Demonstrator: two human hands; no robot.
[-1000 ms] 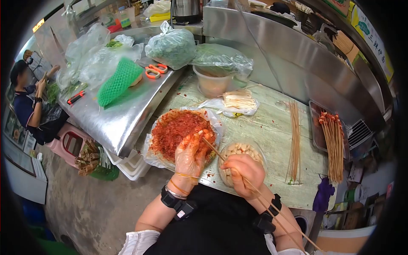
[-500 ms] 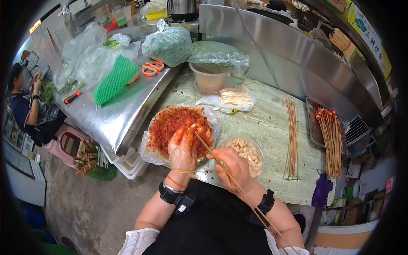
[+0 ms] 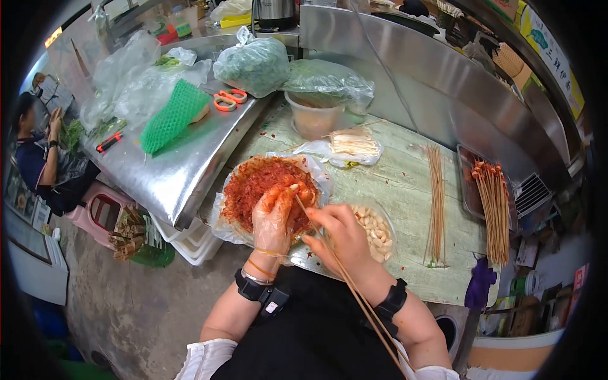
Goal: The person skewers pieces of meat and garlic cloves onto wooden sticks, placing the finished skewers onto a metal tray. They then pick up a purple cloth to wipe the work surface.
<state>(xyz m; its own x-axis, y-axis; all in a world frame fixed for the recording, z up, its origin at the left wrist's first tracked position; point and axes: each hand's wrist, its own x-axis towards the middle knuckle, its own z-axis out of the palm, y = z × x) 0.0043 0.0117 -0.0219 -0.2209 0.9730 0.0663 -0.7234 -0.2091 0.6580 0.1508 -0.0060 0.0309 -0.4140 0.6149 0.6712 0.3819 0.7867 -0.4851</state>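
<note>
Skewers (image 3: 346, 277) slant from beside the fingertips of the left hand (image 3: 271, 228), past the right hand (image 3: 347, 244), and down along its forearm (image 3: 415, 320). Working across, red mix (image 3: 259, 180) lies beneath and beyond the left hand, whose gloved fingers are smeared with it. That hand is curled in a pinch, seemingly on a small pale piece (image 3: 294, 187), with a skewer tip just beside it. The bare right hand has thumb and forefinger parted around the skewers; how firmly it grips them I cannot tell. From my seat, I'd keep the left pinch still, line the tip up with the piece's middle, and push straight from close behind the tip, keeping the point off the glove. Pale cloves (image 3: 377, 234) sit just beyond the right hand; loose sticks (image 3: 436, 202) lie on the surface (image 3: 411, 171) to its right, a tied-looking bundle (image 3: 496, 209) farther right.
</note>
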